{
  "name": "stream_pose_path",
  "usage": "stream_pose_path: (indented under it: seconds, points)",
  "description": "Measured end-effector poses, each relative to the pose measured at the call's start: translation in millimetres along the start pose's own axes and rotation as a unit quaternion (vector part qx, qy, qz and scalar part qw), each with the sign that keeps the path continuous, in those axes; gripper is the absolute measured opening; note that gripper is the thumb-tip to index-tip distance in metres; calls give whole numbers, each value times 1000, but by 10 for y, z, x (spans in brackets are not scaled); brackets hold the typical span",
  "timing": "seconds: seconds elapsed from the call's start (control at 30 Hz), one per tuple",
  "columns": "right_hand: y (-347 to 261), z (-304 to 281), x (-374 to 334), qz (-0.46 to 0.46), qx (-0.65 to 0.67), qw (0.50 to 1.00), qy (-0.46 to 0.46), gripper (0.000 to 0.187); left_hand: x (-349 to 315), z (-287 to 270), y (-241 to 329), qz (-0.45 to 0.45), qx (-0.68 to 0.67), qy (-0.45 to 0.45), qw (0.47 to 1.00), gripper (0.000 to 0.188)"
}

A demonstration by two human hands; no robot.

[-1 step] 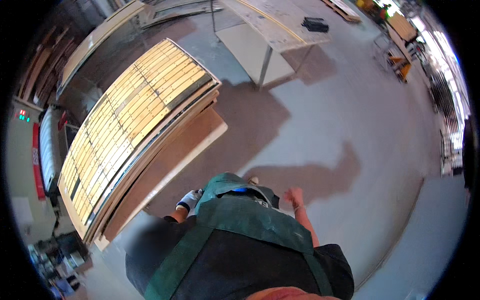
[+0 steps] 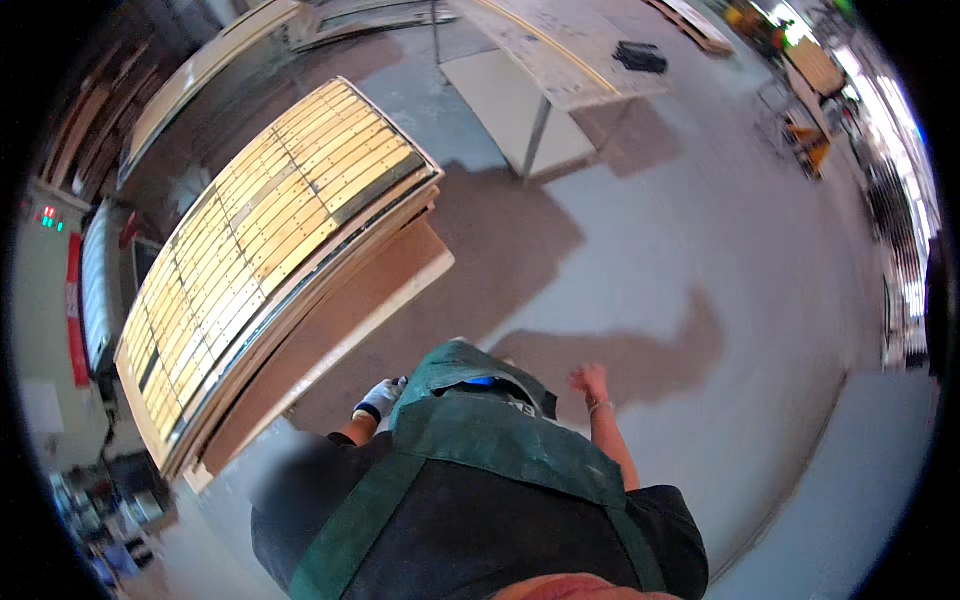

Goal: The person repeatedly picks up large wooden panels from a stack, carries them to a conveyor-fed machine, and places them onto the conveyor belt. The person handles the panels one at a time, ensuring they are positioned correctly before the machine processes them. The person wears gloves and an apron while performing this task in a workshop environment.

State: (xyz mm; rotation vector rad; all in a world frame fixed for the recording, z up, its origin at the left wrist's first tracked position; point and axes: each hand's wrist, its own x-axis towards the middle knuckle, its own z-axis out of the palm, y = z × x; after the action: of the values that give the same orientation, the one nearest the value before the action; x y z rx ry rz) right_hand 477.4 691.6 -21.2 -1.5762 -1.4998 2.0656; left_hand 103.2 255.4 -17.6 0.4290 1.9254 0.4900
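My left hand [image 2: 380, 398], in a pale glove with a dark cuff, hangs beside the left side of my green apron [image 2: 500, 430]. Its fingers look curled around a small dark shape at their tips, too small to name. On the other side, my bare right hand [image 2: 590, 382] hangs over the floor with its fingers loosely apart and nothing in them. A band circles that wrist. Nearest to the left hand is a stack of large boards [image 2: 330, 285], topped by a yellow slatted panel [image 2: 260, 220] crossed by dark lines.
A worktable [image 2: 560, 60] with a black object [image 2: 640, 57] on it stands ahead. A grey panel [image 2: 830, 490] is at the lower right. Leaning boards [image 2: 100, 130] line the far left. A yellow pallet jack [image 2: 808, 148] stands at the far right.
The worktable and far-right things sit slightly farther right and lower in view. A shoe tip seen beyond the apron is now mostly hidden. My right hand is slightly higher.
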Motion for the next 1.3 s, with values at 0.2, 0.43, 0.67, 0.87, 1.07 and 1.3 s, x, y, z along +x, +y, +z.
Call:
stream_pose_path:
  seconds: [0.2, 0.43, 0.67, 0.87, 1.07, 1.3]
  points:
    - [-2641, 533, 1827, -52, -66, 994, -71, 27, 312, 271, 1359, -67, -26, 94, 993, 54]
    - [-3838, 1107, 2840, -20, -96, 961, -257, 25, 602, 232, 2727, -143, -145, 108, 973, 58]
    - [-4356, 1236, 3276, 86, -157, 924, -338, 27, 1365, 339, 3308, -159, -255, 206, 931, 54]
    - [-5087, 2035, 3821, 59, -234, 857, -455, 25, 1477, 297, 3838, -218, -286, 286, 888, 55]
    - [-5879, 3245, 4472, 39, -261, 823, -503, 25, 2063, 750, 3844, -149, -342, 294, 880, 57]
    - [-6828, 5466, 4899, -82, -267, 743, -608, 22, 2368, -306, 3828, -249, -394, 232, 854, 52]
